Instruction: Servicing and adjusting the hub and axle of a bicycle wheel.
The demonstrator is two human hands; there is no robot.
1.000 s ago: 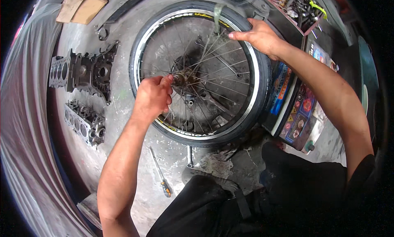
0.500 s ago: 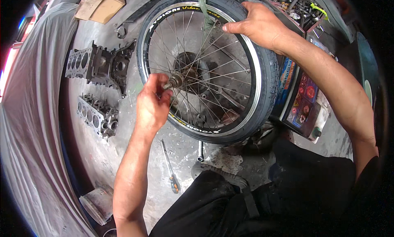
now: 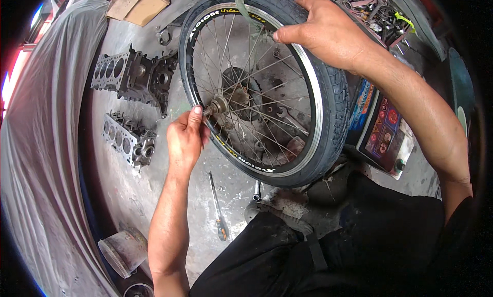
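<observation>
Black rubber tyre (image 3: 336, 99), metal rim (image 3: 315, 86): I judge the wheel (image 3: 238, 97), at 12 o'clock in view, stiff, fairly light, its axle (image 3: 207, 112) perhaps greasy. My right grip (image 3: 331, 34) clasps tyre and rim at the wheel's 1 o'clock, a sound hold; my left grip (image 3: 185, 143) is at the axle end near 8, pinching or not I cannot tell. White lettering (image 3: 204, 19) marks the rim, labels (image 3: 384, 123) the battery (image 3: 392, 161) at 3.

The top edge crops the black-tyred, silver-rimmed wheel (image 3: 336, 112) and brown cardboard box (image 3: 137, 6); the bare left hand (image 3: 184, 140) partly hides the metal axle (image 3: 208, 112).
</observation>
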